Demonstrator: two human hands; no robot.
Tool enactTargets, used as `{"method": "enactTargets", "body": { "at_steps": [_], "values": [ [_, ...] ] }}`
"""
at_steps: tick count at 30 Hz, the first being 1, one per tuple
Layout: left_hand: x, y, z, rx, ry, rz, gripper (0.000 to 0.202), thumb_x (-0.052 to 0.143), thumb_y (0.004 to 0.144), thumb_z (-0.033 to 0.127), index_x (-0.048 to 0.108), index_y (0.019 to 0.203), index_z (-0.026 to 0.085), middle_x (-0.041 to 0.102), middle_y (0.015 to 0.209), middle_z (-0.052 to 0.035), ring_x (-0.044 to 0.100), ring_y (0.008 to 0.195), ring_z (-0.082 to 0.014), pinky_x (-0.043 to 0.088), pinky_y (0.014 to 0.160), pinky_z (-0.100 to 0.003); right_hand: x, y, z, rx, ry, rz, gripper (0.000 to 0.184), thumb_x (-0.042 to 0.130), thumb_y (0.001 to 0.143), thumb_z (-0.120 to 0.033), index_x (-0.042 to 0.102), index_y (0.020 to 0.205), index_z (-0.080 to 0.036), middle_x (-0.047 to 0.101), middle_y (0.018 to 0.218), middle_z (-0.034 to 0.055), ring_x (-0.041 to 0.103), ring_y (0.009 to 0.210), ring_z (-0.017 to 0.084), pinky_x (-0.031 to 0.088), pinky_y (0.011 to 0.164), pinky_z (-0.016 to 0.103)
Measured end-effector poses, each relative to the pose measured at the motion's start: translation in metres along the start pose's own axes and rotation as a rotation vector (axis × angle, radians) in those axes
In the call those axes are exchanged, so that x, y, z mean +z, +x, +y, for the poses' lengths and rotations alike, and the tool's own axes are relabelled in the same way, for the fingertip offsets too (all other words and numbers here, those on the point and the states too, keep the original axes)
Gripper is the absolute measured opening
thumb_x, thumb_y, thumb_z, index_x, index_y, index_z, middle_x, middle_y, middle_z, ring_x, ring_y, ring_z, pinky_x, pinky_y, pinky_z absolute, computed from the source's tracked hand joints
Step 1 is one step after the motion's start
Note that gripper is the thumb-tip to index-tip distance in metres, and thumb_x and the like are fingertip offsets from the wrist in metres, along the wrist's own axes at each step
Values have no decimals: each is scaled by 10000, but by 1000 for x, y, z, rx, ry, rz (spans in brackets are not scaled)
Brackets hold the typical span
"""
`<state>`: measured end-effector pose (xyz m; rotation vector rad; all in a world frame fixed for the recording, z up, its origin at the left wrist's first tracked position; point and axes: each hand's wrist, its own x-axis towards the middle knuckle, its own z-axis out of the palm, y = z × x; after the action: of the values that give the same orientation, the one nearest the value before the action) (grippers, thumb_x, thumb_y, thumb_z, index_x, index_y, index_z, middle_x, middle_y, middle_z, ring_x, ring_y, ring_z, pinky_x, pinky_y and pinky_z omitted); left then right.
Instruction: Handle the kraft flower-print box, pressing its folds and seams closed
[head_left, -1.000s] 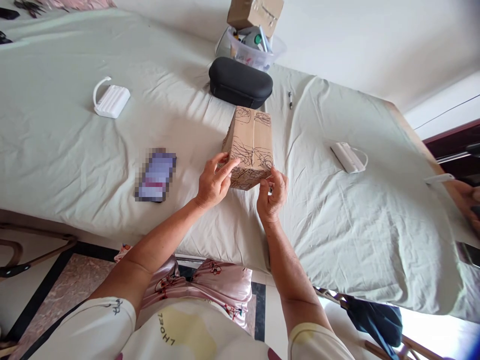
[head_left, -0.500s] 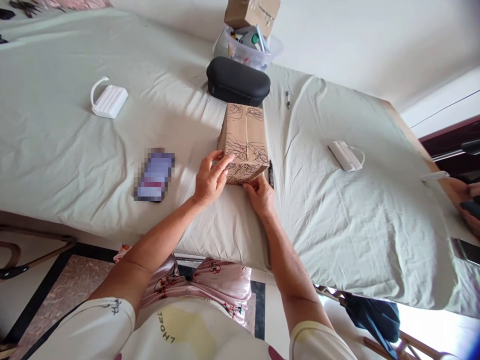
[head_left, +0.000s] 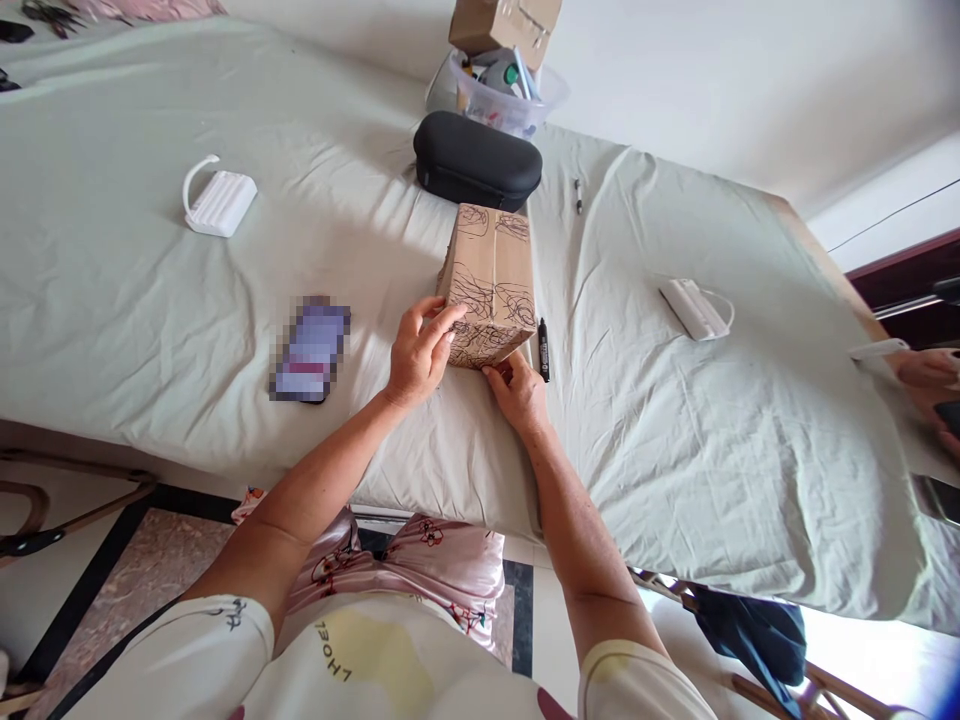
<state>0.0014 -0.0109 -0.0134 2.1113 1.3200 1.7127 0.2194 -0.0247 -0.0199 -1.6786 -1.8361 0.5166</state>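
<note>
A brown cardboard box (head_left: pixel 495 275) with black scribbles on its top and near side sits on the cloth-covered table. My left hand (head_left: pixel 420 355) is at its near left corner, fingers bent and resting against the edge. At the near right bottom edge, my right hand (head_left: pixel 519 388) grips the box between thumb and fingers; some fingertips are hidden beneath or beside it. Just right of the box lies a black marker (head_left: pixel 543 350), close to my right hand but apart from it.
Behind the box are a black zip case (head_left: pixel 478 162) and a clear plastic basin (head_left: pixel 551 95) with bottles. A phone (head_left: pixel 309 352) and a white device (head_left: pixel 223 203) lie left. Another white device (head_left: pixel 694 309) and a pen (head_left: pixel 577 197) lie right. Another person's hand (head_left: pixel 930 370) shows at the right edge.
Both hands keep nearly the same place on the box. The whole view has shifted very slightly; nothing else visibly moved on the table.
</note>
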Motion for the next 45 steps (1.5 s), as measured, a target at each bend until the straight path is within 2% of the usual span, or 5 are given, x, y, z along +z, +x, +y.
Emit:
{"method": "enactTargets", "body": {
  "at_steps": [6,17,24,32,45],
  "values": [
    [2,-1,-3,10,17,-11,433,380,1143,432,618,1444,230,608,1408,-136,638,1285,-226,516,1168,-397,-2,-1,-2,-23,56,14,296,587,918,-526,492,810,-267,653,748,9,558,687,184,430,672,314],
    [0,6,0,-2,-34,40,410,388,1151,449,675,1355,239,658,1288,-107,673,1227,-191,562,1093,-337,-4,-3,-5,-44,62,21,325,554,919,-545,468,773,-267,597,695,-5,506,656,169,375,636,298],
    [7,10,2,-63,-69,43,401,472,1115,542,647,1312,239,641,1224,-102,677,1127,-187,611,893,-290,-4,-2,-5,-32,36,20,308,551,926,-532,473,785,-268,585,688,-8,503,651,172,375,639,303],
    [14,10,4,-25,49,98,328,457,1135,471,641,1277,240,630,1189,-94,674,1085,-172,600,877,-273,-3,-1,-3,-37,36,23,303,563,930,-524,487,789,-267,597,680,-11,514,634,170,380,624,303],
    [14,10,0,2,-13,99,351,411,1150,434,648,1304,226,636,1212,-102,675,1138,-173,609,894,-271,-2,0,-3,8,73,24,308,566,895,-547,461,797,-275,623,698,0,518,634,178,383,636,307]
  ]
}}
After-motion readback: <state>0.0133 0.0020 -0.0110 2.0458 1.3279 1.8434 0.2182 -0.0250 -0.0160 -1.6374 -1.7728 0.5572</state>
